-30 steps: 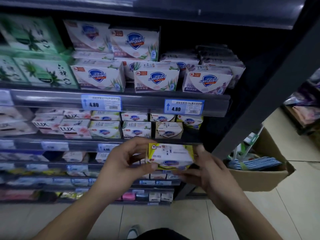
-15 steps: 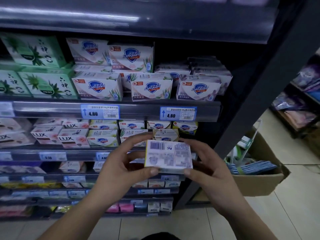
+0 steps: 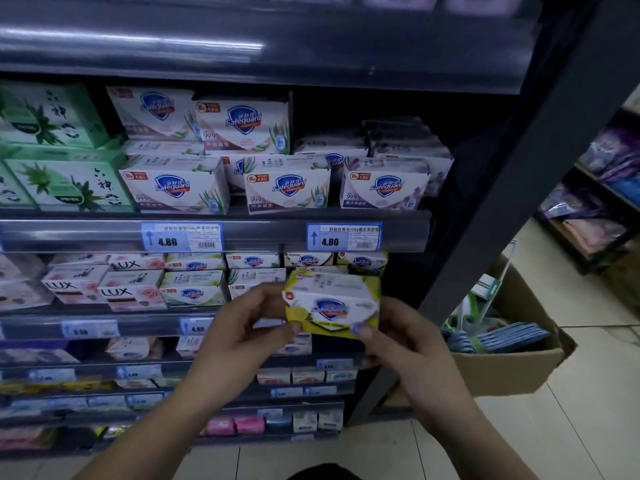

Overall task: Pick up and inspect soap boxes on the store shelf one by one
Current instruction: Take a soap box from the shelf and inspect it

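Yellow-and-white soap box (image 3: 332, 304), raised just in front of the second shelf (image 3: 86, 327), shield logo facing the camera. Pinched at its left end by the left hand (image 3: 242, 334), thumb under the lower corner, fingers curled at the top. Clasped at the lower right corner by the right hand (image 3: 408, 344), thumb tip on the front, other fingers hidden behind. Beyond, Lux boxes (image 3: 131, 292) to the left, Safeguard boxes (image 3: 287, 185) above. Cardboard carton (image 3: 512, 368) on the floor, right.

Dim store light; a glare streak on the top shelf rail (image 3: 138, 36); lower shelves blurred; wide-angle bending at the edges.
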A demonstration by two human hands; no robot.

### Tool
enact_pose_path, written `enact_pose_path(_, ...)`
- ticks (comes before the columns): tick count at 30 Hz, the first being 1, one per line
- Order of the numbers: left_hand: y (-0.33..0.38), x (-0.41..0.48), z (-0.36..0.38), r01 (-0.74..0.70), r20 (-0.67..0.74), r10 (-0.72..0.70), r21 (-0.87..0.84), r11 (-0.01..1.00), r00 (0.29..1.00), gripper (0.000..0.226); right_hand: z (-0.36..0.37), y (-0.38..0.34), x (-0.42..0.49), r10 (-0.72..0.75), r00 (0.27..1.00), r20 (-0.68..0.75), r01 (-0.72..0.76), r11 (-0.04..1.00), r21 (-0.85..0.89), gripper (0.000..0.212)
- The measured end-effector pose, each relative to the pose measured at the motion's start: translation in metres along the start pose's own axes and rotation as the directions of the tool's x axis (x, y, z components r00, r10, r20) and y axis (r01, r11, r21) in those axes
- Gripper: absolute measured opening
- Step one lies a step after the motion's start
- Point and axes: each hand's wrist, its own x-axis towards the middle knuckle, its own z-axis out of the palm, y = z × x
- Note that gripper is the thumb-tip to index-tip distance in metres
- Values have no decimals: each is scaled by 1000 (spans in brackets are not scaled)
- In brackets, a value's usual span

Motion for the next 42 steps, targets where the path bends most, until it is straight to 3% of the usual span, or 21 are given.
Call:
enact_pose_path(2, -12, 1, 7, 99, 20, -97, -120, 988, 995, 29, 3, -7, -3, -153, 988, 0, 151, 978, -144, 35)
enact_pose_path(5, -29, 2, 18, 175, 71, -162, -273, 946, 984, 48, 11, -7, -4, -291, 957, -14, 271, 905, -328, 39)
enact_pose_path(7, -36, 5, 21, 170, 61, -159, -301, 938, 985, 46, 12, -5, -2, -316, 949, -5, 286, 864, -414, 41)
enact_pose_path(10, -40, 8, 20, 112, -9, -120, -298, 948, 993, 46, 5, 1, 3, -282, 959, -34, 250, 894, -372, 35)
enact_pose_path(14, -36, 13, 20, 69, 10, -69, 4, 998, 998, 47, -16, 21, 9, -222, 961, -167, 153, 925, -347, 25)
enact_pose_path(18, -33, 28, 31, 23, 69, -46, 299, 954, 997, 45, -34, 41, 14, -162, 947, -278, 61, 938, -341, 18)
enact_pose_path(26, -29, 105, 67, -107, 22, 114, 537, 837, 993, 46, -47, 35, 19, -193, 940, -283, 55, 900, -432, 60)
enact_pose_path(34, -62, 145, 89, -146, 46, 164, 724, 675, 985, 50, -56, 49, 32, -69, 963, -260, -59, 889, -454, 54)
enact_pose_path(38, -72, 145, 87, -212, 105, 239, 850, 482, 965, 53, -60, 49, 34, -38, 970, -240, -91, 858, -506, 55)
enact_pose_path(42, -73, 142, 77, -208, 108, 230, 855, 474, 967, 58, -61, 50, 36, -30, 978, -206, -85, 845, -528, 46)
